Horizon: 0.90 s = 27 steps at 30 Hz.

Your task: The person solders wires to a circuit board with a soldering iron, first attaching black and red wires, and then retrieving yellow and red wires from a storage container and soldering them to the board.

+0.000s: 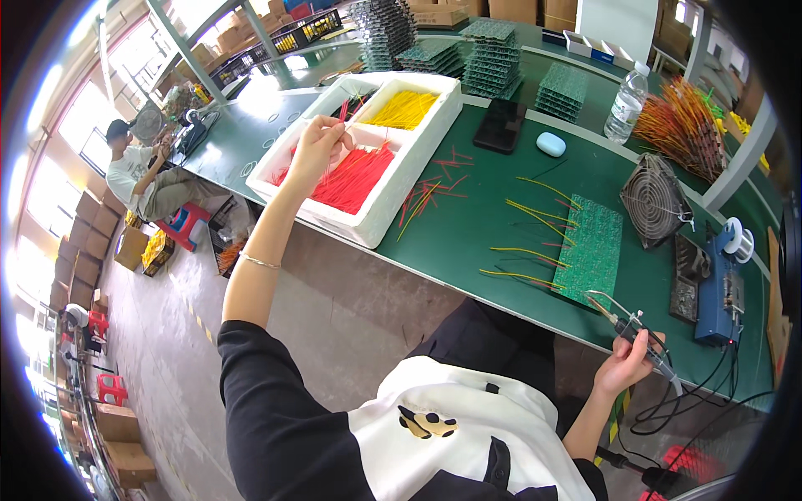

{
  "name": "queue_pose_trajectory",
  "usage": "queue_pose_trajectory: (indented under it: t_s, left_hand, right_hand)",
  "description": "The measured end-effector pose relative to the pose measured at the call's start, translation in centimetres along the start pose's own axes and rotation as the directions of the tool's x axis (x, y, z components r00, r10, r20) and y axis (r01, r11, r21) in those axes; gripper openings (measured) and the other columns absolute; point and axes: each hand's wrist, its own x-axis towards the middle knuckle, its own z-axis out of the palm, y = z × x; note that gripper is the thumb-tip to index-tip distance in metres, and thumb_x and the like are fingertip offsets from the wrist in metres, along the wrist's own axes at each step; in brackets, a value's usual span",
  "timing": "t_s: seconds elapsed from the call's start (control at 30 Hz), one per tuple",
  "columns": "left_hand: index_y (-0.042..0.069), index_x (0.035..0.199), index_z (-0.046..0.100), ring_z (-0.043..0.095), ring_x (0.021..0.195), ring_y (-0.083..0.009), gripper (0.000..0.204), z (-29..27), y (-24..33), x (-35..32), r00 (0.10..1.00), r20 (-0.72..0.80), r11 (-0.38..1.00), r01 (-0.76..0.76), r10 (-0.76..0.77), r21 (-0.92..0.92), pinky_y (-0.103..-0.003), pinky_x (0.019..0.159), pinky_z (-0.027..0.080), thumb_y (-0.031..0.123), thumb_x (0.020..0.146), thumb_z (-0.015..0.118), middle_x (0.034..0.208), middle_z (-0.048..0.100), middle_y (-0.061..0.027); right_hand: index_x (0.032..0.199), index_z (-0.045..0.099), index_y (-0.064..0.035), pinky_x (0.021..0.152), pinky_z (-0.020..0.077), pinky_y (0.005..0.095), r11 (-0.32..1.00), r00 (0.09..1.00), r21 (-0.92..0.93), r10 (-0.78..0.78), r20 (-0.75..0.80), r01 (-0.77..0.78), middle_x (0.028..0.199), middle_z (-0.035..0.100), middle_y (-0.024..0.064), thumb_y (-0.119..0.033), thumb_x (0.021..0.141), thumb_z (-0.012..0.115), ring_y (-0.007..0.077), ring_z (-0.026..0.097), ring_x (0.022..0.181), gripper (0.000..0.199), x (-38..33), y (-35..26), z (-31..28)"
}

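Observation:
My left hand (316,150) is raised over a white foam box (368,227), its fingertips pinched on what looks like a thin red wire. Beneath it, a heap of red wires (355,179) fills the front compartment; yellow wires (403,108) lie in the one behind. At the lower right, my right hand (625,367) grips a soldering iron (647,344) with a thin metal guide tube at its tip. The tip points at the near edge of a green circuit board panel (591,250). Several yellow wires (526,253) and shorter red ones stick out from the panel's left side.
Loose red wires (447,167) lie beside the box. Behind are a black phone (499,125), a light blue case (550,144), a water bottle (626,104) and stacked boards (493,63). A fan (656,200) and blue soldering station (720,292) stand right. Another person (138,171) sits far left.

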Motion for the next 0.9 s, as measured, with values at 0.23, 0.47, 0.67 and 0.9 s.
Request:
queue_pose_trajectory:
  t_s: [0.23, 0.47, 0.67, 0.9]
  left_hand:
    - [-0.002, 0.104, 0.044, 0.034, 0.051, -0.0032, 0.017, -0.1, 0.6, 0.1, 0.989, -0.110, 0.994, -0.105, 0.104, -0.007, -0.016, 0.046, 0.029, 0.009, 0.091, 0.045, 0.071, 0.054, -0.0052]
    - [0.001, 0.100, 0.050, 0.032, 0.045, -0.0012, 0.014, 3.8, 4.3, -1.9, 0.998, 0.025, 0.996, -0.057, 0.059, -0.071, -0.017, 0.039, 0.024, 0.011, 0.091, 0.045, 0.066, 0.050, 0.0007]
    - [0.002, 0.093, 0.053, 0.034, 0.055, -0.0009, 0.014, 13.6, 6.0, -3.3, 0.950, 0.227, 0.974, -0.226, 0.215, 0.022, -0.017, 0.048, 0.026, 0.016, 0.091, 0.048, 0.064, 0.043, 0.0058]
    - [0.000, 0.089, 0.053, 0.062, 0.083, -0.0315, 0.021, 25.8, -0.7, 3.9, 0.922, 0.274, 0.870, -0.359, 0.274, 0.338, -0.037, 0.073, 0.046, 0.019, 0.089, 0.044, 0.081, 0.065, -0.0145]
  right_hand:
    - [0.077, 0.041, -0.0101, 0.044, 0.0181, 0.0206, 0.989, 0.996, 0.120, 0.088, -0.009, -0.086, 0.053, 0.030, -0.0043, -0.016, 0.090, 0.045, 0.0030, 0.024, 0.045, 0.015, 1.2, -1.1, -0.2]
    - [0.086, 0.046, -0.0090, 0.045, 0.0203, 0.0207, 0.994, 1.000, 0.109, -0.003, 0.001, 0.003, 0.057, 0.031, -0.0059, -0.017, 0.091, 0.047, 0.0021, 0.025, 0.047, 0.010, 6.3, -2.9, -0.7]
    - [0.088, 0.049, -0.0065, 0.042, 0.0276, 0.0191, 0.978, 0.974, 0.199, -0.097, 0.202, 0.057, 0.067, 0.045, -0.0009, -0.013, 0.088, 0.055, 0.0042, 0.039, 0.050, 0.010, 12.6, -1.5, 3.9]
    - [0.087, 0.047, -0.0064, 0.042, 0.0269, 0.0179, 0.999, 0.938, 0.043, -0.040, 0.345, 0.026, 0.061, 0.045, -0.0010, -0.019, 0.089, 0.054, 0.0039, 0.038, 0.048, 0.015, 14.0, 3.6, 6.2]
